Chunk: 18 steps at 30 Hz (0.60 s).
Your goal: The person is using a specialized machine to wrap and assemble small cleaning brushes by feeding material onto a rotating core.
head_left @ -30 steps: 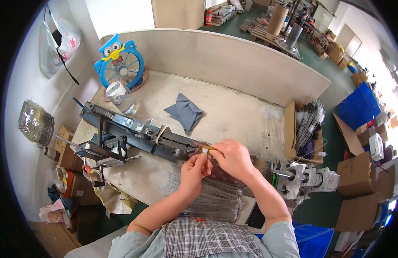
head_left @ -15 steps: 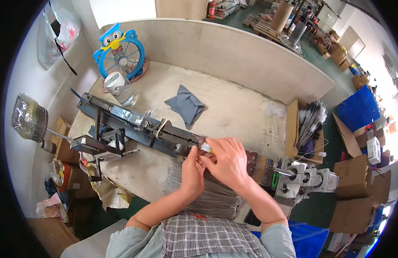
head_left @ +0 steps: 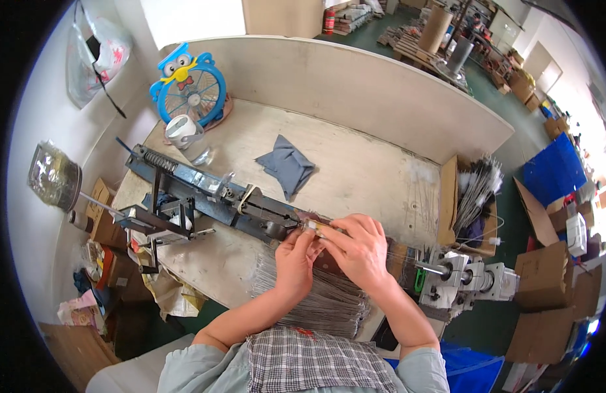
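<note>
My left hand (head_left: 294, 263) and my right hand (head_left: 359, 251) meet at the right end of a long dark metal jig (head_left: 214, 191). Both have their fingers closed in a pinch, fingertips almost touching. A small whitish piece (head_left: 311, 224) shows at the fingertips; its kind is too small to make out, and the fingers hide most of what they hold. Below my hands, a thick bundle of thin grey metal wires (head_left: 322, 308) lies along the table's near side, under my forearms.
A motor-like shaft unit (head_left: 466, 278) stands at the right table edge, near a cardboard box (head_left: 448, 203) of thin wire brushes. A grey cloth (head_left: 288, 165) lies mid-table. Behind the jig are a blue cartoon fan (head_left: 191, 95) and a clear plastic cup (head_left: 199, 154). A low partition (head_left: 355, 82) borders the far side.
My right hand has shifted slightly right and down, its fingers now lower and more drawn together. The yellow-and-white piece under its fingers shows less. The whole view has tilted slightly.
</note>
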Motion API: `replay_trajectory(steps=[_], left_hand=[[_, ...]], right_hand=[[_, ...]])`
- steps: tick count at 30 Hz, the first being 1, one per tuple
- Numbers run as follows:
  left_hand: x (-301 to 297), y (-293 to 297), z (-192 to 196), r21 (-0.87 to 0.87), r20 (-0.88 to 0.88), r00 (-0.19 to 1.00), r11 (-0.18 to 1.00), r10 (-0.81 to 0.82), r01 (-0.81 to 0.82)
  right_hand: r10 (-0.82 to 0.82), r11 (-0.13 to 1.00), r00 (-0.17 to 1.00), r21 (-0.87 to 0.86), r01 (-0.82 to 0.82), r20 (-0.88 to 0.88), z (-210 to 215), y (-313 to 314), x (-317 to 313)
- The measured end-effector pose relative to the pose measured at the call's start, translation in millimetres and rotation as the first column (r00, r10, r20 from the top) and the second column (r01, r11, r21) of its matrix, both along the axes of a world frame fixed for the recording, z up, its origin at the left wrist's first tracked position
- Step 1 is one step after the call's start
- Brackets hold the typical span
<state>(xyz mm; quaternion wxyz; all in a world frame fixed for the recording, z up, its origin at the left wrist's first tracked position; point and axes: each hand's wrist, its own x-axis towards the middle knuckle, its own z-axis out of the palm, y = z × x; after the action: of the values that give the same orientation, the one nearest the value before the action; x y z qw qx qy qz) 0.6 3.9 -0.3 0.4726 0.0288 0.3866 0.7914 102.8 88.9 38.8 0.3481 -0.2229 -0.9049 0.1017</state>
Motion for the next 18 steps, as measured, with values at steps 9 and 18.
replay_trajectory(steps=[9,18], left_hand=[[-3.7,-3.6,-9.7,0.047,-0.036,0.999,0.998,-0.035,0.037],[-1.3,-5.7,-0.2,0.043,0.119,0.992,0.999,-0.032,0.027]], right_hand=[[0.014,0.999,0.999,-0.033,-0.012,0.033,4.8,-8.1,-8.4],[-0.013,0.997,1.0,-0.077,0.015,0.017,9.5,-12.2,-1.5]])
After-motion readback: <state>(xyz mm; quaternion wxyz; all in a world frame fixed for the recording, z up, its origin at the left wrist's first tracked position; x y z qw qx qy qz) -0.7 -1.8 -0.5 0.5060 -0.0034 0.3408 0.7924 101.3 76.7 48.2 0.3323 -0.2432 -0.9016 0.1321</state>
